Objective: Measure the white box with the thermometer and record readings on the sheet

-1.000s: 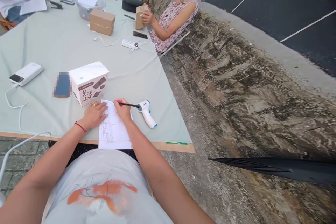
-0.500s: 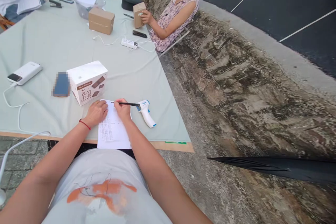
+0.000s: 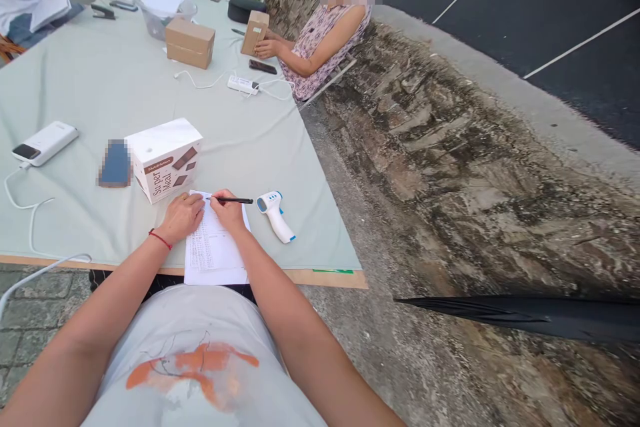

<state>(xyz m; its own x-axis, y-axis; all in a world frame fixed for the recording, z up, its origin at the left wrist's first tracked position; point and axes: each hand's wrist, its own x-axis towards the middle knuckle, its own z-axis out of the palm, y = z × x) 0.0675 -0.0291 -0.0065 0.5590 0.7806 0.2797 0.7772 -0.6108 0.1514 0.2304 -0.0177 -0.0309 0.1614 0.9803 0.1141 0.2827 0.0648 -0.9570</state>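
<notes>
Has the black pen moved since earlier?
Yes, the black pen has shifted left, its end now clear of the white thermometer it overlapped before.

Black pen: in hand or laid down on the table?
In hand: the right hand's grip is closed on the black pen, whose shaft juts out toward the infrared thermometer.

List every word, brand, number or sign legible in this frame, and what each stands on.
"Super Meal": front of the white carton.
"NutriMotion", probable reading: brown band on the same carton.
Too small to read: lines on the paper sheet, marking on the white power bank, label on the white corded block.
Too blurred: label on the upright cardboard box.
</notes>
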